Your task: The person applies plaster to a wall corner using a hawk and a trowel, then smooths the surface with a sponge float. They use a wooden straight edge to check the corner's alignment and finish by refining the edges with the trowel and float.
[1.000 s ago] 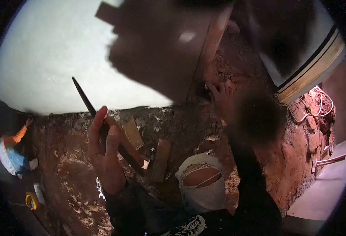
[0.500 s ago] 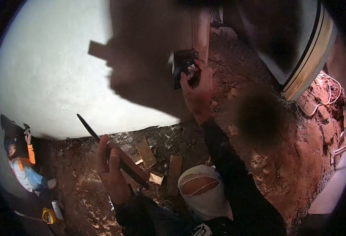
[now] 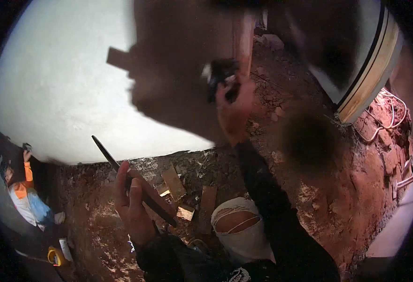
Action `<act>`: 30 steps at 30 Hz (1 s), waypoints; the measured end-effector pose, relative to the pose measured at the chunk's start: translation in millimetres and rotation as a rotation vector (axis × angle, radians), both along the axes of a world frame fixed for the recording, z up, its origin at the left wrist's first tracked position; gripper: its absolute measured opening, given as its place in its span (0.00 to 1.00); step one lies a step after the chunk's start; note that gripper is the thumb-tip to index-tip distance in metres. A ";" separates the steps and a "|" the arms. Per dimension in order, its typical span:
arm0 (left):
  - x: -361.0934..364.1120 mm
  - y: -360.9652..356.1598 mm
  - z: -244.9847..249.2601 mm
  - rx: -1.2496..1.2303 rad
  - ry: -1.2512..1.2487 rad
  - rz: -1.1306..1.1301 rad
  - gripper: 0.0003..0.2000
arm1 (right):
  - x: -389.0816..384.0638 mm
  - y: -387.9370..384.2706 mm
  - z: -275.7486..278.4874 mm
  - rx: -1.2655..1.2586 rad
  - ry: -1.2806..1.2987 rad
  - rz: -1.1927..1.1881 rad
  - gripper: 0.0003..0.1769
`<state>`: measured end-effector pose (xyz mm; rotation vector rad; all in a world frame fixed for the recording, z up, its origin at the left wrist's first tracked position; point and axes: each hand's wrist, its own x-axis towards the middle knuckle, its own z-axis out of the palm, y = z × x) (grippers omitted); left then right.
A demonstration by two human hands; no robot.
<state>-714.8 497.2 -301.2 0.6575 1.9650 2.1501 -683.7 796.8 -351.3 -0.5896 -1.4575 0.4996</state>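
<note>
board (image 3: 155, 195) slants up leftward

A partly shadowed white wall (image 3: 65, 84) borders reddish-brown earthen floor (image 3: 319, 225).

The board (image 3: 154, 193) in the left hand (image 3: 135, 207) lies left of the tool (image 3: 219, 74) in the right hand (image 3: 234, 108), a co-worker (image 3: 24, 202) farther left

Operator: Where does your camera sit?
Technician: On your head, facing forward and down, with a wide, round field.
Operator: What lies near?
Technician: Your left hand (image 3: 136, 202) and right hand (image 3: 234, 110). The white wall (image 3: 65, 94) occupies the upper left; a second person (image 3: 28, 202) appears farther off, at the left edge.
</note>
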 end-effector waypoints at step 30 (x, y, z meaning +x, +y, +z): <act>16.4 8.7 7.3 0.019 -0.049 -0.013 0.21 | -2.4 9.2 22.9 0.041 -0.001 -0.106 0.24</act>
